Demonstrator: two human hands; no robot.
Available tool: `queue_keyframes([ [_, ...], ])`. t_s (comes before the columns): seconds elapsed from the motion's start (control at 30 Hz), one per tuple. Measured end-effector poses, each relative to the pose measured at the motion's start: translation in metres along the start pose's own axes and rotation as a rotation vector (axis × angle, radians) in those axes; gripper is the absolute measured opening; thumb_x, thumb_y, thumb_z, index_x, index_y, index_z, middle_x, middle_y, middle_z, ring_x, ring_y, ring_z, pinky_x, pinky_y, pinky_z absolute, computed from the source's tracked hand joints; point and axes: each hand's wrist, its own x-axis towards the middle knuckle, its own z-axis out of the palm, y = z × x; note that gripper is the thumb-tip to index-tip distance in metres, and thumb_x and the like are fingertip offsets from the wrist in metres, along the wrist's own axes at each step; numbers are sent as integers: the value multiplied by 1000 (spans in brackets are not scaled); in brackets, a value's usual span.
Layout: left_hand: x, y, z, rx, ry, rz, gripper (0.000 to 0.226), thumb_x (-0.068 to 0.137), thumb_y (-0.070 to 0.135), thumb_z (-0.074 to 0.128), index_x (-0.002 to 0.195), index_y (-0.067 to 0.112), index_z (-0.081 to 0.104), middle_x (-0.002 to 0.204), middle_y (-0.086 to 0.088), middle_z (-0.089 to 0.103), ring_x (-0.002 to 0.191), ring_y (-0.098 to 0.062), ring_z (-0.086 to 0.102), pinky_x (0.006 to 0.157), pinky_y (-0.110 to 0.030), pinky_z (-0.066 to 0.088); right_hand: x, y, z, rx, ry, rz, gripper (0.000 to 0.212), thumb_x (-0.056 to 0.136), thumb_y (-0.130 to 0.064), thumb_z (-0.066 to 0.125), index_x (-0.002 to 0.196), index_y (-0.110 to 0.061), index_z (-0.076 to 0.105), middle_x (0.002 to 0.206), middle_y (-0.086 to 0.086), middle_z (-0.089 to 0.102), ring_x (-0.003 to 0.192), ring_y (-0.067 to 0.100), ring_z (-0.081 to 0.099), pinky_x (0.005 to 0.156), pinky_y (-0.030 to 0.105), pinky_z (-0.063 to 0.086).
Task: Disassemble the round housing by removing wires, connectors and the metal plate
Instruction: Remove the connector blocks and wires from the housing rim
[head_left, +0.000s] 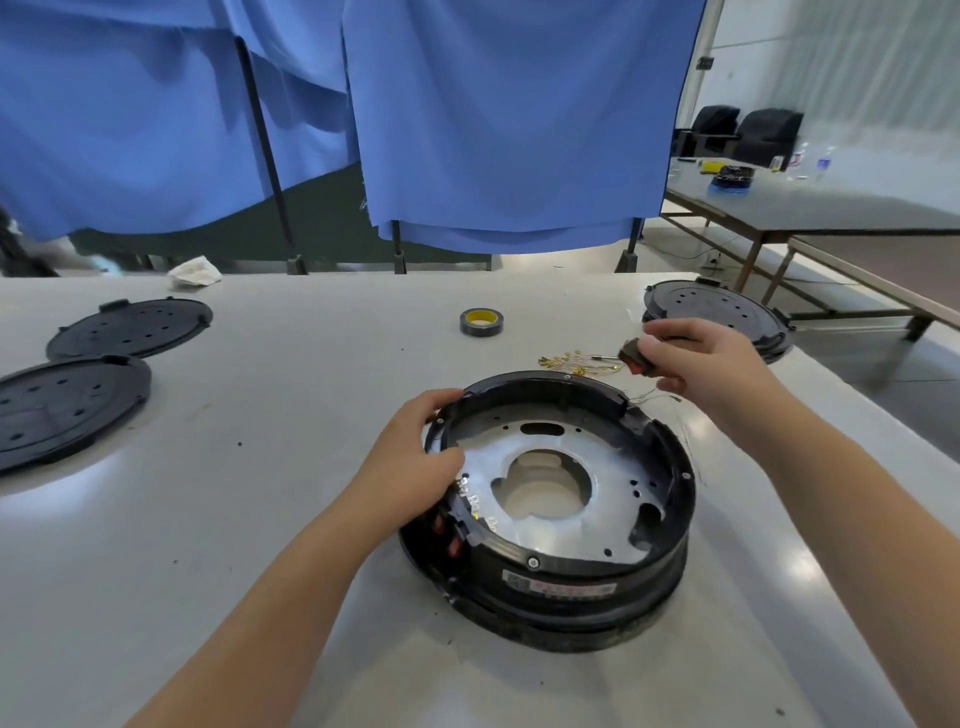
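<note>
The round housing (561, 519) sat on the white table (291, 395), directly in front of the person, open side up. The metal plate (613, 488) lay seated inside its black rim, not yet removed. The left hand (415, 457) gripped the rim on the left side, fingers curled over the edge beside a row of red connectors (452, 535) on the outer wall. The right hand (696, 358) was raised above the far right of the housing and pinched a small dark connector (631, 355); thin wires (649, 399) ran near it at the rim. A bundle of yellow-tipped leads (576, 362) lay on the table just behind the housing.

Handling, by judgement: the housing appeared rigid and fairly heavy, so bracing it by the rim was sound. The wires looked fine and fragile; pull at the connector body, never the strands. The plate appeared stiff, thin and possibly sharp-edged; lift it by the rim of its central opening.

A tape roll (481, 321) and black covers (130, 327) rested well apart.
</note>
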Motion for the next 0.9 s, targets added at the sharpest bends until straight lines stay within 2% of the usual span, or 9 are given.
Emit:
queue_keyframes([
  [0.07,1,-3,3,-85,54,-22,58,75,-6,53,107,42,61,107,17,65,92,16,57,66,-1,42,7,12,-15,1,66,58,27,86,-16,68,111,-7,63,101,14,70,87,21,66,68,23,49],
  [0.2,1,-15,-3,-174,163,-38,56,73,-7,56,101,39,70,100,16,71,99,-3,65,72,-18,52,14,38,-29,-105,97,154,23,84,-16,71,104,-4,66,100,16,70,83,20,64,64,22,48],
  [0.37,0,-26,-18,-297,193,-45,57,69,-11,56,95,36,74,97,16,74,95,-3,69,65,-15,53,14,62,-19,-210,-2,249,16,83,-9,72,95,-2,67,89,20,69,66,22,60,58,28,48],
  [0.53,-2,-26,-23,-333,215,-53,53,55,7,56,91,42,74,98,18,74,94,0,68,66,-14,53,20,74,-12,-320,-4,177,12,81,-12,74,91,-6,71,76,11,69,58,19,54,49,23,45],
  [0.6,-2,-25,-22,-330,221,-45,53,54,8,56,90,43,74,97,18,74,95,1,68,67,-13,53,22,78,-9,-350,2,129,11,79,-14,76,89,-8,73,76,9,71,61,16,58,59,24,49],
  [0.67,-2,-24,-21,-328,219,-40,53,53,8,56,89,43,74,96,18,74,94,1,68,66,-13,53,26,83,-5,-375,25,88,13,78,-16,78,88,-9,74,79,8,72,72,17,64,72,26,49],
  [0.8,-3,-23,-22,-324,228,-39,52,53,7,57,89,40,74,96,17,74,93,0,68,68,-14,52,32,88,1,-402,62,79,18,78,-21,78,89,-11,70,86,10,72,78,19,61,74,31,48],
  [0.83,-4,-23,-22,-327,229,-37,52,56,4,58,90,39,75,96,16,74,93,0,68,68,-14,52,32,88,1,-410,77,73,17,79,-21,76,91,-11,70,89,10,72,80,19,61,77,33,50],
  [0.9,-4,-23,-20,-338,234,-44,53,64,-5,57,91,37,75,95,13,75,92,-3,69,66,-15,53,27,81,2,-431,138,33,11,84,-22,70,91,-13,70,92,7,71,79,16,60,73,31,50],
])
